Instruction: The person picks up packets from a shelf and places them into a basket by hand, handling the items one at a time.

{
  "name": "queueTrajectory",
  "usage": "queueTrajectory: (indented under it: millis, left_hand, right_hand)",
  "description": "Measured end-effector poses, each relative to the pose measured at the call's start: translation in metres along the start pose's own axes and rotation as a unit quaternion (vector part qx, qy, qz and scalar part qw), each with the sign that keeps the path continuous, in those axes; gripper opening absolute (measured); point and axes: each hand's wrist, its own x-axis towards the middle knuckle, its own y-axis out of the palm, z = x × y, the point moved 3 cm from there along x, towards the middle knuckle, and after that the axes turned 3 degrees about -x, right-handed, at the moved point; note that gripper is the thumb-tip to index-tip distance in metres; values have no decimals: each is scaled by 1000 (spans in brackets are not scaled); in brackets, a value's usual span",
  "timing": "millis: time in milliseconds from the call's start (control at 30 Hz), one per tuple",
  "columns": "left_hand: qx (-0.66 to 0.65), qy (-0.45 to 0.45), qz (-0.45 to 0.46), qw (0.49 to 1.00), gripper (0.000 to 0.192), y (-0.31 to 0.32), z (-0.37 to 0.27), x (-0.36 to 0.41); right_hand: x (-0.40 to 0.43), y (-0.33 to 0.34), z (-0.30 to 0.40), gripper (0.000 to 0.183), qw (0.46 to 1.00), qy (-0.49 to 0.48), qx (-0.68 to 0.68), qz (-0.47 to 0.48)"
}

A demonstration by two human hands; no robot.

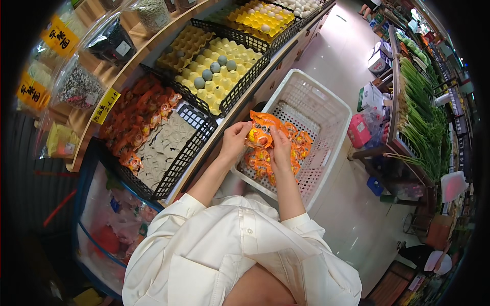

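My left hand [234, 140] and my right hand [281, 147] hold an orange printed plastic packet [261, 130] between them, fingertips at its two sides. Below it, more orange packets [301, 147] lie in a white perforated plastic crate [332, 103]. At the left, a black plastic basket [180, 168] on the counter holds many orange packets [134, 111] beside grey egg trays [164, 147]. Behind it, another black basket [245, 86] holds yellow egg trays [245, 57] with several bluish-grey eggs [215, 67].
A wooden shelf [149, 38] with bagged dry goods runs above the baskets at the left. A blue-rimmed bin [86, 183] with plastic bags stands below. To the right, across the tiled floor [344, 214], is a stand with spring onions [417, 118] and boxes [370, 97].
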Motion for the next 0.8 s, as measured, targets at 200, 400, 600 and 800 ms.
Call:
queueTrajectory:
  millis: [200,400,600,800]
  left_hand:
    - [-173,-36,16,984,20,6,11,-5]
    - [-214,-35,30,976,18,5,19,-8]
    - [-178,-60,32,982,17,0,19,-12]
    - [-191,-80,23,978,16,-3,26,-12]
  right_hand:
    - [1,1,1,23,993,2,119,10]
    - [3,-3,-13,25,969,78,232,-13]
    - [-3,0,-12,24,992,12,125,-15]
    - [4,-12,-23,23,998,-38,28,-31]
